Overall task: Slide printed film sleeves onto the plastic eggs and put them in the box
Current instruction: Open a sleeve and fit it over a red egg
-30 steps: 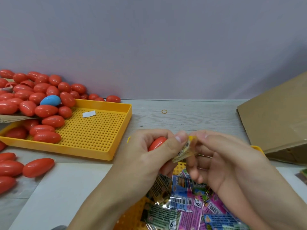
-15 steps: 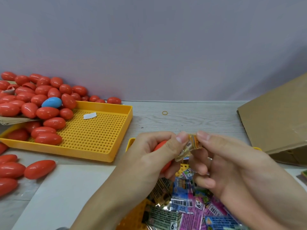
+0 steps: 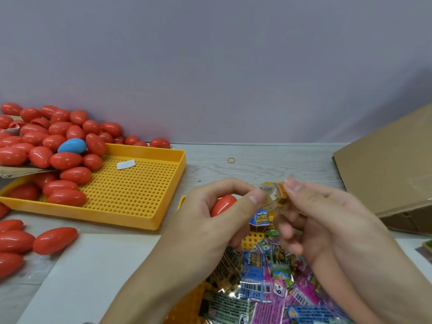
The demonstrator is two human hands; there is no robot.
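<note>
1. The left hand (image 3: 205, 220) has a red plastic egg (image 3: 223, 205) tucked in the palm, fingers curled round it, and its thumb plus forefinger are also pinching the left edge of a printed film sleeve (image 3: 273, 197).
2. The right hand (image 3: 327, 220) pinches the other end of that sleeve between thumb and forefinger. Its remaining fingers are loosely curled underneath and aren't gripping anything I can make out.
3. So the sleeve is held up in the air between both hands, just to the 3 o'clock side of the egg. It's not on the egg yet.
4. Right under the hands, towards 6 o'clock, there's a messy pile of loose sleeves (image 3: 275, 291) (pink, blue, green, barcodes showing) lying on a yellow perforated tray (image 3: 187, 302).
5. At 9 to 10 o'clock sits a second yellow perforated tray (image 3: 140, 197) with a heap of red eggs (image 3: 46, 146) spilling over its far left corner, and one blue egg (image 3: 72, 146) sitting in the heap. A small white label (image 3: 126, 164) lies on the tray's bare floor.
6. A few more red eggs (image 3: 55, 240) lie loose on the table at 8 o'clock, next to a white sheet (image 3: 93, 272).
7. The cardboard box (image 3: 385, 174) is at 3 o'clock, tilted, well apart from the egg.
8. A tiny rubber band (image 3: 231, 160) sits on the grey wood table (image 3: 268, 164) at 12 o'clock from the hands.
</note>
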